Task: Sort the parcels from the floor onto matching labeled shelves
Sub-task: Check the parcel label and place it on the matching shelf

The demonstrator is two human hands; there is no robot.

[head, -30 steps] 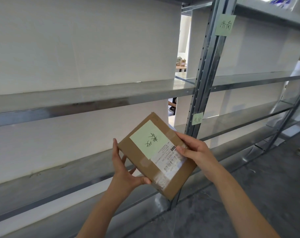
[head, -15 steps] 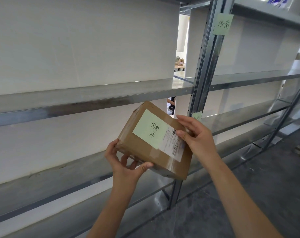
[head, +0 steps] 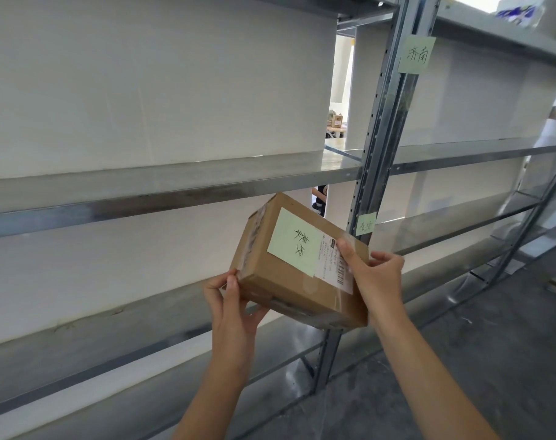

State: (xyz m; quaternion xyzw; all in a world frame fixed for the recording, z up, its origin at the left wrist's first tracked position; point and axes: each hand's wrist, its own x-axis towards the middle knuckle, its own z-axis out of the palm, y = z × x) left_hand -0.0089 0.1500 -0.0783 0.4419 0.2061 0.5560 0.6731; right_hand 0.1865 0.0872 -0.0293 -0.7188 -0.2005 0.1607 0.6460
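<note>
A brown cardboard parcel (head: 289,281) with a pale green handwritten note and a white shipping label is held up in front of the metal shelving. My left hand (head: 235,306) grips its lower left corner from below. My right hand (head: 375,277) holds its right end, thumb on the shipping label. A small green label (head: 365,224) is stuck on the shelf upright (head: 381,128) just right of the parcel, and its writing looks like the parcel's note. A larger green label (head: 416,54) sits higher on the same upright.
Bare steel shelves (head: 162,185) run left and right at several heights with white backing panels. A gap beside the upright shows another room with a small box (head: 336,119). Grey concrete floor (head: 492,360) lies at the lower right.
Both hands have raised the parcel up and to the right, toward the upright, and tilted it so its top face is flatter to the camera. The view has shifted slightly left.
</note>
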